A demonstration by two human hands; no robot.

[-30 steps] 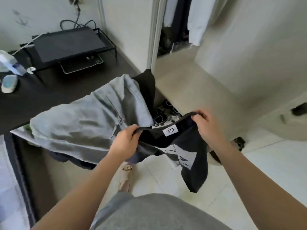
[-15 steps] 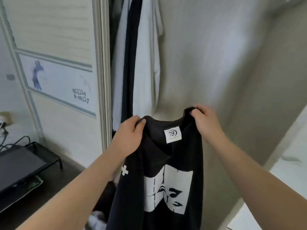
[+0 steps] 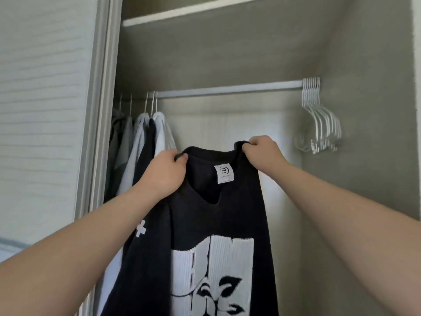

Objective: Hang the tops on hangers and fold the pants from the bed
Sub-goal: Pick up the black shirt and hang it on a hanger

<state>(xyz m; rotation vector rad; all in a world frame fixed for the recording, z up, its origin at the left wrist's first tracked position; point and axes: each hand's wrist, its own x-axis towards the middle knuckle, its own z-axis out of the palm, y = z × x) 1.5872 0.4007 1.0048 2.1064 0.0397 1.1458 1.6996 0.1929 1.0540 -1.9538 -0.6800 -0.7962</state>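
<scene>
Left hand (image 3: 163, 173) and right hand (image 3: 262, 153) grip collar of black printed cotton top (image 3: 218, 224), held below white closet rail (image 3: 227, 89); empty white plastic hangers (image 3: 320, 117) at right.

**Wardrobe tally**

One black top (image 3: 218, 213). Two hands: left hand (image 3: 165, 175), right hand (image 3: 262, 153). One rail (image 3: 227, 89), one shelf (image 3: 193, 11). Five hanging garments (image 3: 141, 137). The empty white hangers (image 3: 321, 119) form one bunch, packed too tightly to count.

Black top (image 3: 218, 224) raised from bed level to wardrobe; rail (image 3: 227, 89), empty hangers (image 3: 319, 119) now visible.
</scene>
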